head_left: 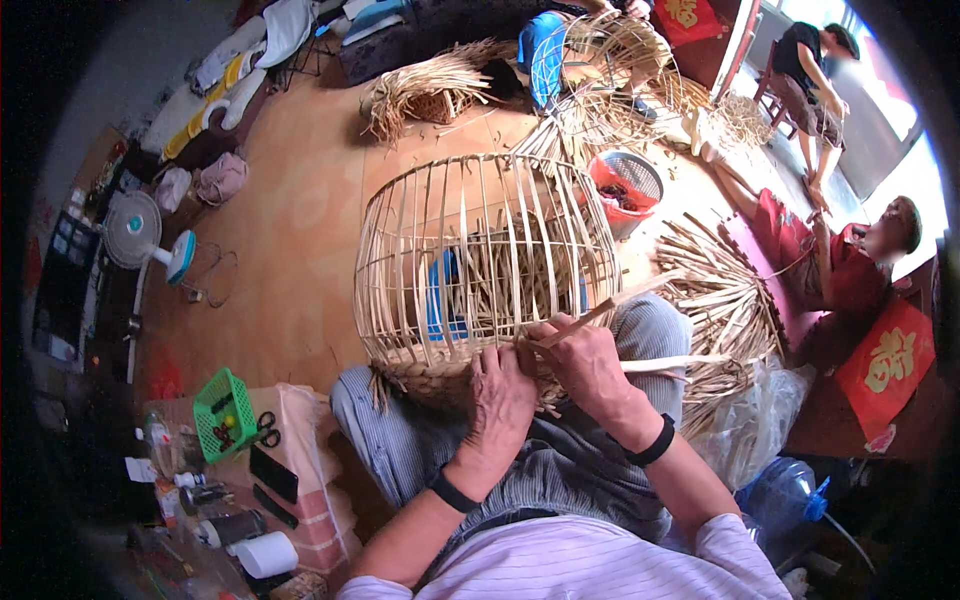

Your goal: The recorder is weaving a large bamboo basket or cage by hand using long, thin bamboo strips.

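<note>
Hands meet on the basket's near edge

Here we are at the lap: the basket [514, 250] rests by the knees, bare ribs facing far, a woven band [425, 379] along its near edge. The left hand [503, 392] is curled over that band; just beside it, the right hand [587, 368] has a strip [612, 305] pinched, free end slanting off right. A paler strip [672, 364] runs right from beneath; gripped or loose, I can't tell.

The step looks like weaving, working that strip into the band. I'd say the next move calls for a firm left hold while the right bends the strip round a rib and snugs it; too hard a tug could split it.

And the containers! Near left, on the tabletop [312, 440], a green crate [224, 381] holds small dark-red and yellow-green things, too small to name. Beyond the basket, right, a grey bucket [638, 174] has a red bag in it, dark pieces within. Near right, a clear bag [760, 405] and blue bottle [783, 497], contents unreadable. Stalks [495, 287] show between the basket's ribs: inside or beyond, I can't tell!
</note>
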`<action>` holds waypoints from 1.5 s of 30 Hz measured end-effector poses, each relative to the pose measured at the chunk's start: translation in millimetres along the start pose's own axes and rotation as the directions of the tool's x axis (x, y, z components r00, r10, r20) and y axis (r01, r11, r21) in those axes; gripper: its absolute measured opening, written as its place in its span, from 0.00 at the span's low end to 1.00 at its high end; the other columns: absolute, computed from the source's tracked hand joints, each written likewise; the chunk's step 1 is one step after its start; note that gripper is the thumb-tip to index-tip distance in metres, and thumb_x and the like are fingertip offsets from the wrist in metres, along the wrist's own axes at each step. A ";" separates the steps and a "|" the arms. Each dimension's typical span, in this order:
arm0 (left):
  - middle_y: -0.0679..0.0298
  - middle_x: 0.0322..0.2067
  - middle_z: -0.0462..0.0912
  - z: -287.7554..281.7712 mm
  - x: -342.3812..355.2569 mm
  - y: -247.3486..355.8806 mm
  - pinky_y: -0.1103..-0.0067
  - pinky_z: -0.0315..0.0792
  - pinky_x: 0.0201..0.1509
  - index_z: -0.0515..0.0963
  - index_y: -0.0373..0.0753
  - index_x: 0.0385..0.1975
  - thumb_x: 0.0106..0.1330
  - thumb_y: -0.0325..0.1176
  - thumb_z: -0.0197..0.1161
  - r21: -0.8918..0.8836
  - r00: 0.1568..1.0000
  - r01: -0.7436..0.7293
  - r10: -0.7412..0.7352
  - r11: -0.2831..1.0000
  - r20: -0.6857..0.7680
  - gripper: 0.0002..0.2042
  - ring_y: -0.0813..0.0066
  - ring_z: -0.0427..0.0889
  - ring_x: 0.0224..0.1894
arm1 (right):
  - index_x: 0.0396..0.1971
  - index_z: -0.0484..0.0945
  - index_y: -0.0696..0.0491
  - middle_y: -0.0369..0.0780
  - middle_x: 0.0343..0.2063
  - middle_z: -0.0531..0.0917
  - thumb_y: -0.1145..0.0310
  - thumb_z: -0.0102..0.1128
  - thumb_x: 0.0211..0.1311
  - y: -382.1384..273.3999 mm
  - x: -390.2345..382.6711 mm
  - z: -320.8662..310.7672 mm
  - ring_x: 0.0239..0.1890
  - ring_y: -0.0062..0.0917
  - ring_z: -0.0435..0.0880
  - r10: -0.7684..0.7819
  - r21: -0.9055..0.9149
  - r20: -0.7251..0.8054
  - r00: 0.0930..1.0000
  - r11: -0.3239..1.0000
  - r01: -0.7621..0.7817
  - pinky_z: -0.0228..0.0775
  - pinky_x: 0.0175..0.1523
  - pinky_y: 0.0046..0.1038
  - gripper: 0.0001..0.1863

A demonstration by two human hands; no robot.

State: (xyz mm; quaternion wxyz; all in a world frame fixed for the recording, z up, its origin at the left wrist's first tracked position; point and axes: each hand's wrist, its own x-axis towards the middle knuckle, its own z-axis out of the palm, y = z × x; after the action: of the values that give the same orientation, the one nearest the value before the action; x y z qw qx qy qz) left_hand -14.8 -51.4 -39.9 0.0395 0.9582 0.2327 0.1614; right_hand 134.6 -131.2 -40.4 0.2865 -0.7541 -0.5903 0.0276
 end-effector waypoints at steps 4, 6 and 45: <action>0.49 0.44 0.78 0.6 -1.6 -16.5 0.58 0.73 0.57 0.79 0.29 0.44 0.65 0.23 0.59 -0.088 0.997 -0.078 0.078 0.993 -0.004 0.10 0.49 0.77 0.50 | 0.42 0.79 0.51 0.45 0.36 0.85 0.66 0.72 0.62 -8.9 0.4 14.4 0.34 0.42 0.90 0.097 0.007 0.041 0.994 0.995 -0.097 0.82 0.35 0.42 0.12; 0.51 0.42 0.79 3.5 -1.0 -20.5 0.58 0.73 0.56 0.80 0.31 0.42 0.65 0.25 0.58 -0.064 0.992 -0.124 0.123 0.990 -0.016 0.09 0.51 0.78 0.49 | 0.42 0.78 0.52 0.46 0.37 0.85 0.67 0.71 0.62 -11.4 -5.3 16.4 0.34 0.44 0.90 0.111 0.056 -0.002 0.994 0.992 -0.111 0.82 0.34 0.44 0.13; 0.43 0.34 0.85 6.0 24.0 -17.7 0.54 0.77 0.44 0.82 0.36 0.43 0.75 0.37 0.65 -0.531 0.971 0.215 -0.122 0.819 0.205 0.10 0.37 0.85 0.41 | 0.42 0.84 0.52 0.27 0.28 0.79 0.64 0.64 0.80 25.1 -43.3 0.0 0.23 0.09 0.70 0.632 0.919 0.370 0.681 -0.143 -0.366 0.60 0.27 0.17 0.08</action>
State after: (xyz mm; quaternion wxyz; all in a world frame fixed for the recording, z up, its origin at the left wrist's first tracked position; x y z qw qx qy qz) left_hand -0.3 -24.6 -41.2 0.3459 0.8917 0.2566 0.1390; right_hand 143.5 -173.8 -65.0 0.7251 -0.5321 -0.0431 0.4349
